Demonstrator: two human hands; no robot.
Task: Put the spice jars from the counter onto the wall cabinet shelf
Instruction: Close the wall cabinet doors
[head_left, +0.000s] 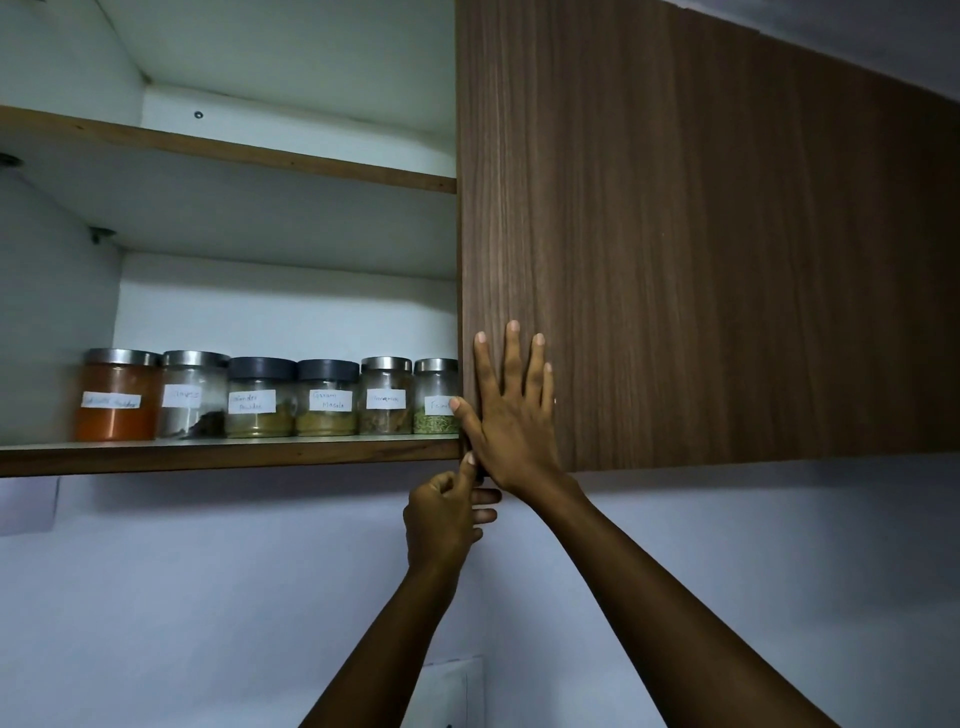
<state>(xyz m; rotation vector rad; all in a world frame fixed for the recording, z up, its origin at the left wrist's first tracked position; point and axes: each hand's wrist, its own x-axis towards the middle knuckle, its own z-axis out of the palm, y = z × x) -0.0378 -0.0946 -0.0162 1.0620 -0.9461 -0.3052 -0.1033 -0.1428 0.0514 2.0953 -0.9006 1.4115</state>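
Several labelled spice jars stand in a row on the lower shelf (156, 457) of the wall cabinet, from an orange-filled jar (117, 397) at the left to a jar of green seeds (435, 397) at the right, partly hidden by the door edge. My right hand (511, 415) lies flat with fingers spread on the brown wooden cabinet door (701, 260), thumb at its left edge. My left hand (447, 519) is just below the door's bottom left corner, fingers curled around that corner, thumb up against the edge.
An upper shelf (234, 150) above the jars holds nothing visible. A pale wall (208, 597) runs under the cabinet, with a white switch plate (447, 691) low in the middle. The counter is out of view.
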